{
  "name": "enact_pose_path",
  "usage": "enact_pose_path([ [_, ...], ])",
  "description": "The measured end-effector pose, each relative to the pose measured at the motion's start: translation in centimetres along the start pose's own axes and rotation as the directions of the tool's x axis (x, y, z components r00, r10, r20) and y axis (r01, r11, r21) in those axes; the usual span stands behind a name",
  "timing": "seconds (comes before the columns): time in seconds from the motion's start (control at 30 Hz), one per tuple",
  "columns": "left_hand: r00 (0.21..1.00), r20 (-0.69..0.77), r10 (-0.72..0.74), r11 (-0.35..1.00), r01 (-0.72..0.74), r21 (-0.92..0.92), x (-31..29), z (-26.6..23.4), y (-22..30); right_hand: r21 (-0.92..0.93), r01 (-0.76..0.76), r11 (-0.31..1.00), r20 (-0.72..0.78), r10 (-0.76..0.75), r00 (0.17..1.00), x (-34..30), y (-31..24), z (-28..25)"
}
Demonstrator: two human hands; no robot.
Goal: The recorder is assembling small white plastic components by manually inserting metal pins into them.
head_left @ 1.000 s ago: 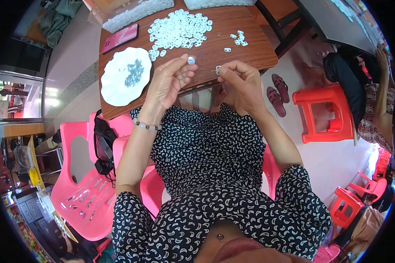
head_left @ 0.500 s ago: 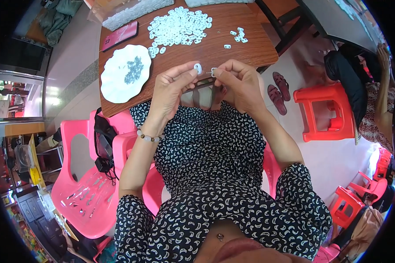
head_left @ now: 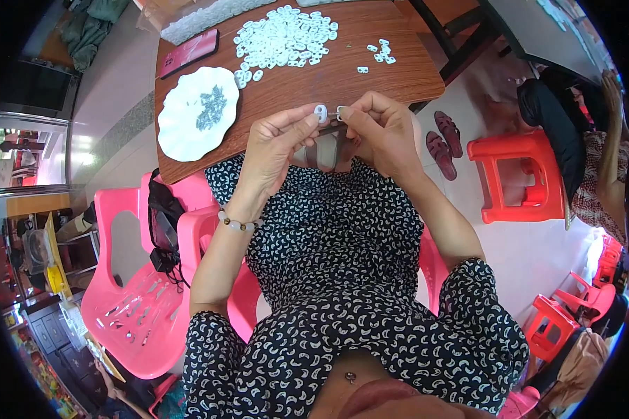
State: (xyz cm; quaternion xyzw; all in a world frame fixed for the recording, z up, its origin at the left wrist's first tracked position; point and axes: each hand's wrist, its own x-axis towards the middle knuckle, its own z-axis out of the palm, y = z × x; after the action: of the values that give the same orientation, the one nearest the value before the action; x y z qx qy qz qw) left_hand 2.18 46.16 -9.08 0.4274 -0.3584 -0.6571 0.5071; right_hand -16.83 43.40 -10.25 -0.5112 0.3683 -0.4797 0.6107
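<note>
My left hand [head_left: 276,146] pinches a small white oval plastic piece with two holes [head_left: 321,110] between thumb and forefinger. Close to its right, my right hand [head_left: 388,136] pinches a second small white piece [head_left: 340,111], partly covered by the fingertips. A thin metal pin [head_left: 331,114] spans the narrow gap between the two pieces; whether its tip has entered the left one is too small to tell. Both hands are raised over the near edge of the brown wooden table [head_left: 391,87].
A large heap of similar white pieces [head_left: 286,36] lies at the back, with a small group [head_left: 382,52] to its right. At left, a wavy white plate [head_left: 178,136] bears many grey metal bits [head_left: 211,108], below a pink phone [head_left: 189,54]. A pink chair [head_left: 129,321] stands nearby.
The left piece has come slightly right, closer to the right one, and turned so its holes show more. The pin between them now nearly reaches or touches it. Both hands keep their grip.
</note>
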Motion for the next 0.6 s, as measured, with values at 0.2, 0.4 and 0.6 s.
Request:
enact_pose_path([
  [0.2,1.000,0.002,0.015,1.000,-0.015,0.014,-0.09,0.10,-0.17,-0.013,-0.022,1.000,-0.008,0.022,1.000,-0.07,-0.25,0.24],
  [0.4,0.999,0.018,0.032,0.995,-0.033,0.090,-0.13,0.36,-0.21,0.008,-0.001,1.000,0.004,0.001,1.000,0.03,0.68,0.15],
  [0.6,0.996,-0.001,0.092,0.982,-0.090,0.169,-0.41,0.35,-0.43,-0.021,-0.055,0.998,0.054,0.056,0.997,-0.27,0.14,0.76],
])
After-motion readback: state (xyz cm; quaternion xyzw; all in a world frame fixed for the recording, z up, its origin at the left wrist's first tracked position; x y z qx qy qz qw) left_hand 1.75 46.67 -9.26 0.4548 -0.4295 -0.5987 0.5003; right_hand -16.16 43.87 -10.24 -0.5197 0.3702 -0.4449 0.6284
